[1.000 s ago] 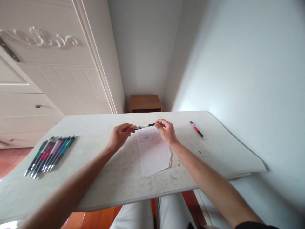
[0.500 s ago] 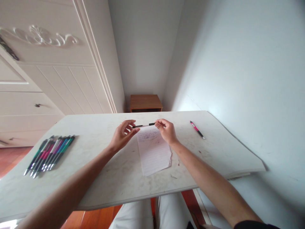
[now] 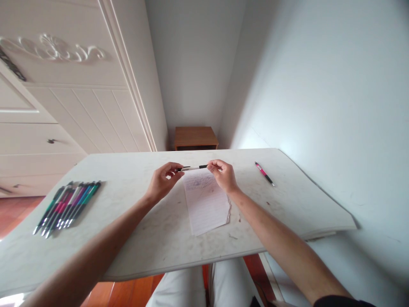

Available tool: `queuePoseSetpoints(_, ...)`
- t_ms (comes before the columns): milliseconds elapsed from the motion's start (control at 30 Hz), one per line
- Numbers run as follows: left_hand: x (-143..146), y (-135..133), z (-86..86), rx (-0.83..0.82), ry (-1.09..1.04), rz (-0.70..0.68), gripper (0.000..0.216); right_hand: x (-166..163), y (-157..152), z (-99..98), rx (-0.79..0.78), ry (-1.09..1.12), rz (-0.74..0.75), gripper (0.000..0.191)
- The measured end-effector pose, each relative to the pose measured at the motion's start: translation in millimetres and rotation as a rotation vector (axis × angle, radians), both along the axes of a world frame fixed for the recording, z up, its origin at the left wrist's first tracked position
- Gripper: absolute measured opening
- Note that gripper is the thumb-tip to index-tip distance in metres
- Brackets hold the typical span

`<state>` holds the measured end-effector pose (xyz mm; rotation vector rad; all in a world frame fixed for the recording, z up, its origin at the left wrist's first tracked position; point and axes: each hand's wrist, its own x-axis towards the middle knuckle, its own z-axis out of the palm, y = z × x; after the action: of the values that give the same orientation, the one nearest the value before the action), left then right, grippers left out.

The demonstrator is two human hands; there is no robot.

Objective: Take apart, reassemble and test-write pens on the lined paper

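We hold a black-and-white pen (image 3: 191, 168) level above the far end of a lined sheet of paper (image 3: 206, 204), spanning the gap between our two hands. Our right hand (image 3: 223, 175) pinches the pen's right end between thumb and fingertips, the rest of its fingers curled in. Our left hand (image 3: 162, 181) is at the pen's dark left tip, thumb and fingers closed loosely around it; whether they grip it firmly or only touch it we cannot tell. The paper lies flat on the white table (image 3: 143, 238) directly beneath the pen, its near edge torn and ragged, with faint scribbles at the top close under our hands. Off to the right, well apart from the paper, a pink pen (image 3: 264, 174) lies alone on the tabletop. Far to the left, a row of pens (image 3: 67, 207) in green, pink, white and teal lies side by side, touching one another, tips pointing toward the near left edge. Beyond the table stands a small wooden cabinet (image 3: 195, 138) against the wall, its open compartment dark, and a white panelled wardrobe (image 3: 64, 85) rises at left
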<state>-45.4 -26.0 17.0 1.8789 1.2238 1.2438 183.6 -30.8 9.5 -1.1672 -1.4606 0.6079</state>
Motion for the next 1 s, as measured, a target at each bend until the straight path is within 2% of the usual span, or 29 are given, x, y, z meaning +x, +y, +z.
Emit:
queuePoseSetpoints(167, -0.2, -2.5, -1.0, -0.014, -0.068, -0.065, 0.045, -0.6, -0.5, 0.3, -0.003, 0.003, -0.002, 0.025)
queuePoseSetpoints(367, -1.4, 2.5, -2.9, -0.129, -0.032, -0.102, 0.040, 0.0, -0.4, -1.6, -0.006, -0.004, 0.019, 0.025)
queuePoseSetpoints(533, -1.2, 1.6, 3.9, -0.045, -0.001, -0.006, 0.033, -0.9, -1.5, 0.2, -0.021, 0.007, 0.037, 0.027)
queuePoseSetpoints(700, -0.7, -1.6, 6.7, -0.006, -0.060, -0.013, 0.047, -0.8, -1.4, 1.4, -0.029, 0.028, 0.019, 0.029)
queuePoseSetpoints(900, -1.2, 5.0, 0.0, -0.133, -0.055, -0.103, 0.049, -0.3, -1.9, 0.7, -0.031, 0.049, 0.023, 0.027)
queuePoseSetpoints(1000, -0.8, 7.0, -1.7, -0.158, -0.113, -0.101, 0.043, 0.3, -2.7, -0.4, -0.037, 0.053, 0.036, 0.029)
